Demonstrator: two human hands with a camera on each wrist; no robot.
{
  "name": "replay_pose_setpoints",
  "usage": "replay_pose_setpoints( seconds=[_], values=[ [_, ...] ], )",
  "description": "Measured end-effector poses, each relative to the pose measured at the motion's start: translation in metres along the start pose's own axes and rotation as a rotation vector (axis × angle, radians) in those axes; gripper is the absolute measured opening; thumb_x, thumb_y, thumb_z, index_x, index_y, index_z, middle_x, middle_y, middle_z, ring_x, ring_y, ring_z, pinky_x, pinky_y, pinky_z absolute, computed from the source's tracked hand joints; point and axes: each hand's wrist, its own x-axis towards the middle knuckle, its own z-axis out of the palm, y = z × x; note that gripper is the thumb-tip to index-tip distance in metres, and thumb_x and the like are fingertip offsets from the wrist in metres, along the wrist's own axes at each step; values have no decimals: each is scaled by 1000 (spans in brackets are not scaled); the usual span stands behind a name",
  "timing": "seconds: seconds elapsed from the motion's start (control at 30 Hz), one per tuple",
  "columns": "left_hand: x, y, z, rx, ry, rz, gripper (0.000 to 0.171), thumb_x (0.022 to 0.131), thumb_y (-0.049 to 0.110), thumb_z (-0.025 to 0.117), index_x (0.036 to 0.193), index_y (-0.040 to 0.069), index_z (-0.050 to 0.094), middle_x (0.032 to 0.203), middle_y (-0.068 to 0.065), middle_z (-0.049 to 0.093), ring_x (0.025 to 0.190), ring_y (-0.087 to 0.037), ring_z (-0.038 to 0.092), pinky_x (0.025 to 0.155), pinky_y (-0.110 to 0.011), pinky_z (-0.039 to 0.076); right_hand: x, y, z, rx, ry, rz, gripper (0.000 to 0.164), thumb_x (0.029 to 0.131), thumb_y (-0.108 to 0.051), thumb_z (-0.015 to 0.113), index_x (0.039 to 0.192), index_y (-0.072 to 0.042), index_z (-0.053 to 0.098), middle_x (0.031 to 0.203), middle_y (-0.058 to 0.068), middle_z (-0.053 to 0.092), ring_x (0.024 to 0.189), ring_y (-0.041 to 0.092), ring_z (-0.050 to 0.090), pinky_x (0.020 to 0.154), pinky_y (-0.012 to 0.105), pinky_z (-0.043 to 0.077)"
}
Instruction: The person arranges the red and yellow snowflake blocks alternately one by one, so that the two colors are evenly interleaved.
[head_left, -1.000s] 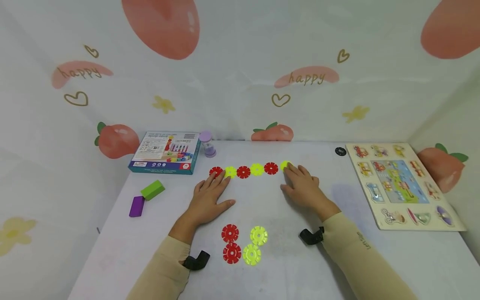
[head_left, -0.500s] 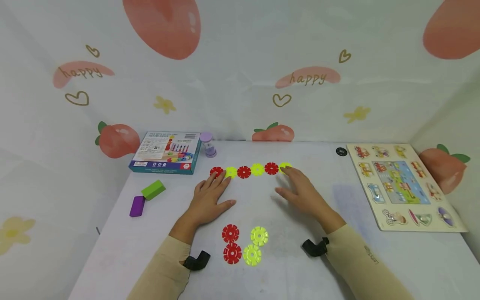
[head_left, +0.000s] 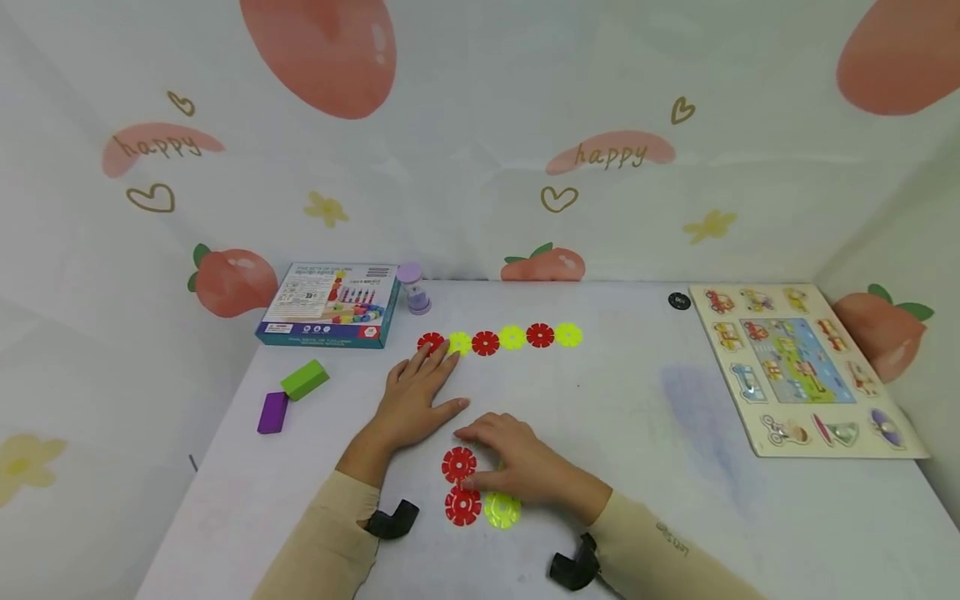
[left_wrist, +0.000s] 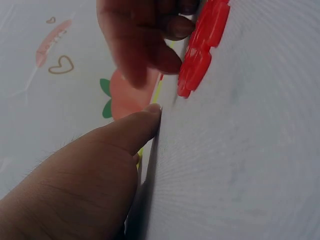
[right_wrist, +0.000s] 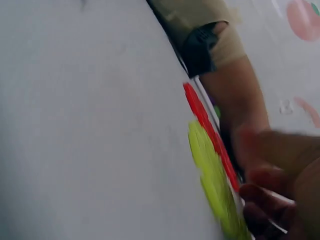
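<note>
— White tabletop [head_left: 637, 433], peach-print walls all round. What sits nearest the person?

— A small cluster of toothed discs: two red discs [head_left: 458, 464] one behind the other, and a yellow disc [head_left: 501, 510] just beside the nearer red one. The right hand [head_left: 521, 471] lies over the cluster, its fingers bent down and reaching to the farther red disc. Anything under the palm is hidden.

— Does it grip a disc?

— One cannot tell. The right wrist view is blurred, and the left wrist view shows only fingertips at the red disc's edge.

— And the other hand?

— The left hand [head_left: 416, 400] rests flat on the tabletop a little farther out, fingers straight, their tips at the left end of the row of discs [head_left: 498, 339]. That row alternates red and yellow, six touching in a line, with yellow at the right end.

— So which step is this?

— Probably the pick of another disc from the near cluster. By the pattern, a red one would suit. The move would call for a clean pinch on one disc alone, without dragging its neighbours.

— Farther off?

— A green block [head_left: 305, 379] and a purple block [head_left: 272, 412] to the left, a blue box [head_left: 330, 304] and a purple sand timer [head_left: 414, 287] at the back, and a puzzle board [head_left: 802, 367] to the right.
</note>
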Motion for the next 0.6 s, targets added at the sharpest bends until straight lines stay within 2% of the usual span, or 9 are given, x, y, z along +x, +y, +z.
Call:
replay_pose_setpoints(
  seconds=[0.1, 0.2, 0.3, 0.43, 0.5, 0.6],
  values=[
    [0, 0, 1, 0, 5, 6, 81, 86, 69, 48, 152, 26, 28, 159, 4, 13, 144, -25, 2, 108, -57, 6, 7, -8, 9, -180, -24, -14, 47, 82, -41, 74, 124, -25, 63, 115, -12, 51, 108, 8, 44, 85, 37, 39],
    [0, -1, 2, -2, 0, 3, 82, 86, 69, 47, 152, 27, 27, 159, 5, 12, 144, -24, 2, 108, -57, 5, 11, -13, 11, -212, -28, 21, 40, 80, -36, 78, 116, -25, 64, 108, -12, 51, 102, 8, 44, 80, 35, 39],
    [-1, -2, 2, -14, -3, -1, 82, 85, 70, 47, 152, 28, 27, 159, 4, 12, 144, -25, 2, 108, -58, 5, 12, -14, 11, -164, -39, 51, 39, 80, -30, 79, 113, -26, 60, 106, -14, 53, 101, 6, 46, 83, 36, 41],
    [-2, -3, 1, -17, -4, -5, 82, 85, 71, 46, 152, 28, 26, 159, 5, 12, 144, -25, 2, 108, -58, 5, 9, -12, 3, -1, -20, 59, 31, 86, -24, 73, 114, -28, 59, 104, -17, 57, 95, 4, 51, 83, 29, 46],
    [-2, -3, 2, -14, -1, -2, 82, 85, 71, 46, 152, 29, 26, 159, 5, 12, 144, -25, 2, 108, -59, 6, 7, -9, -6, 78, 33, 61, 28, 88, -25, 71, 114, -29, 61, 101, -18, 58, 88, 5, 54, 76, 26, 49],
    [-1, -3, 2, -6, -1, -2, 83, 85, 72, 46, 153, 29, 25, 159, 5, 12, 144, -25, 2, 108, -58, 6, 3, 0, -27, 157, 158, 90, 29, 88, -26, 71, 116, -28, 62, 93, -15, 60, 78, 10, 56, 66, 26, 51]
  ],
)
